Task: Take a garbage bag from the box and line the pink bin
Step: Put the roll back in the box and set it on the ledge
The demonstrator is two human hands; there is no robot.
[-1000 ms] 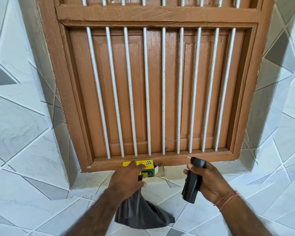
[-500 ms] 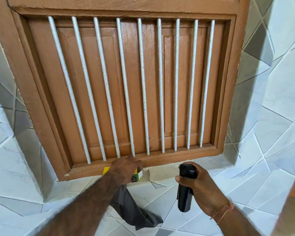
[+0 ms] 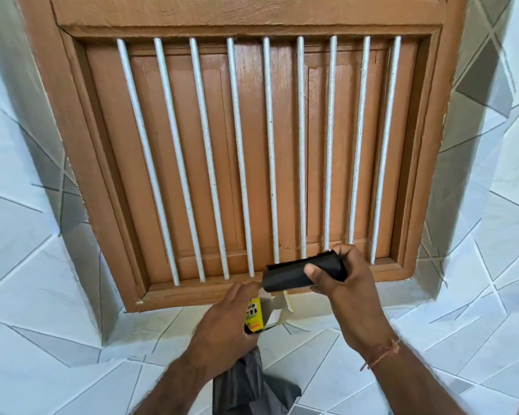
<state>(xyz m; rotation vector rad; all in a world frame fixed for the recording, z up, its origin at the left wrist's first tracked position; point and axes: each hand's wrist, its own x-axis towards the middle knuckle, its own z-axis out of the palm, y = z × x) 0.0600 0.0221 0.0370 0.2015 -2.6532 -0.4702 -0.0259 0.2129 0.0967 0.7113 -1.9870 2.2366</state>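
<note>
1. Right hand (image 3: 346, 283), lower centre-right of frame, closed around a black roll of garbage bags (image 3: 301, 274); thumb across the roll's front, fingers wrapped behind.
2. Roll's long axis near horizontal, tilted slightly up toward the right; free end pointing left, just above the open mouth of the yellow box (image 3: 256, 313).
3. Left hand (image 3: 226, 323), lower centre, curled around the box and steadying it on the tiled sill (image 3: 327, 333); also pinching a loose grey-black garbage bag (image 3: 249, 384) that hangs down to the bottom edge of the frame.
4. Key relation: box opening directly below and left of the roll's free end, almost touching; right hand nearer the roll, left hand nearer the box. Likely next: roll slid leftward and down into the box, though only a guess.
5. Behind both hands: brown wooden window frame (image 3: 252, 19) with white vertical bars (image 3: 270, 145), filling the upper frame.
6. Pink bin not in view.
</note>
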